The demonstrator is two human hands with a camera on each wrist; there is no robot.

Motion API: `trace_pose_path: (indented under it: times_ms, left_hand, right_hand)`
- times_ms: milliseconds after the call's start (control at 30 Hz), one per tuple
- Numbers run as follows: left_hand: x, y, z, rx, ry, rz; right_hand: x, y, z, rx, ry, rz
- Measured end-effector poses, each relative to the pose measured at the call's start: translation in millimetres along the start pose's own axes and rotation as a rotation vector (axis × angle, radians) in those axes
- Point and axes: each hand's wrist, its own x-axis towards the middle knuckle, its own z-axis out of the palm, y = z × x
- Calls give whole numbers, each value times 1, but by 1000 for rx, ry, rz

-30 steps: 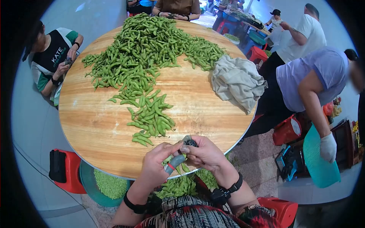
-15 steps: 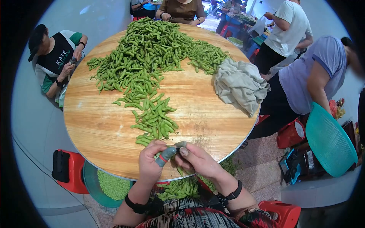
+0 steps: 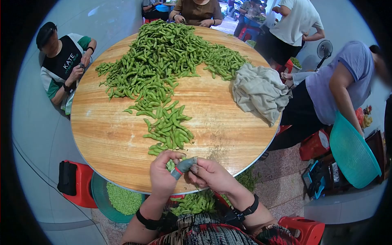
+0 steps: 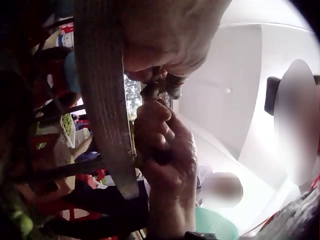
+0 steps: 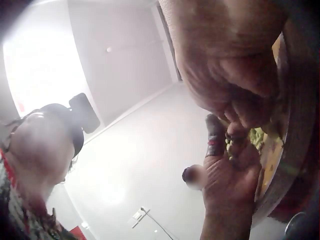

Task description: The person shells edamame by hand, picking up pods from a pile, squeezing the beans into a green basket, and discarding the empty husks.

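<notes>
My left hand (image 3: 162, 175) is raised over the near table edge, its thumb in a grey cover (image 3: 185, 165) with a red band. Shelled green edamame beans (image 3: 170, 165) lie in its curled fingers, and also show there in the right wrist view. Meeting it fingertip to fingertip is my right hand (image 3: 214, 175), thumb and fingers bent together at the tip of the grey cover. A bit of green edamame pod (image 3: 183, 157) shows between the hands, mostly hidden by fingers. Just beyond them, loose edamame pods (image 3: 169, 126) trail from a big heap (image 3: 159, 53).
A crumpled grey cloth (image 3: 261, 92) lies on the round wooden table (image 3: 106, 134) at right. More pods (image 3: 194, 204) sit at my lap; a green tub (image 3: 98, 192) of shelled beans stands below left. At right, a person in lilac holds a green basket (image 3: 353, 151).
My hands were working close together throughout; the left thumb has swung across to the right thumb. The head view has shifted slightly. At right, the person in lilac has turned the basket; the white-shirted person has moved.
</notes>
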Motion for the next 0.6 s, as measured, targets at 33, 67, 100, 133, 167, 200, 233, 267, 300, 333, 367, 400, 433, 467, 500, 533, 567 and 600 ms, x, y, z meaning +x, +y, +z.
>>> trace_pose_path:
  times_ms: [33, 67, 100, 133, 167, 200, 233, 267, 300, 333, 367, 400, 433, 467, 500, 533, 567, 600]
  left_hand:
    - [-1, 2, 1, 3, -1, -1]
    - [-2, 6, 2, -211, -36, -134]
    - [-3, 8, 2, -427, -71, -266]
    - [-2, 9, -1, -426, -70, -267]
    - [-1, 9, -6, -681, -124, -456]
    - [-1, 9, -9, -937, -178, -645]
    - [0, 9, -9, -936, -176, -645]
    - [1, 9, -9, -983, -193, -664]
    - [2, 9, -10, -1030, -210, -682]
    - [3, 12, -7, -1028, -205, -683]
    - [2, 16, 0, -907, -159, -581]
    - [1, 19, 3, -781, -106, -484]
    - [0, 13, 5, -771, -78, -493]
    - [1, 1, 5, -426, -83, -331]
    - [1, -5, 3, -78, -92, -180]
    - [0, 1, 4, -274, -69, -295]
    - [2, 11, 3, -474, -45, -398]
    - [3, 18, -2, -571, -78, -484]
  right_hand:
    - [0, 1, 0, -84, 27, -37]
    - [0, 2, 0, -83, 24, -36]
    - [0, 1, 0, -113, 17, -32]
    - [0, 0, -1, -143, 11, -28]
    - [-1, -1, -1, -143, 9, -27]
    - [-1, -4, -1, -32, -20, 30]
    - [-1, -5, -1, 78, -49, 87]
    - [0, -6, -2, 78, -51, 88]
    - [1, -5, -3, 30, -25, 79]
    - [2, -5, -4, -18, -1, 71]
    - [3, -5, -3, -15, -9, 78]
    - [3, -6, -2, -265, 82, -72]
    - [4, -7, 0, -513, 161, -223]
    - [6, -9, 2, -661, 230, -203]
    - [11, -2, 0, -690, 252, -266]
    - [15, 4, 0, -508, 240, -257]
    - [18, 7, -1, -330, 234, -246]
    - [16, 0, -3, -165, 190, -132]
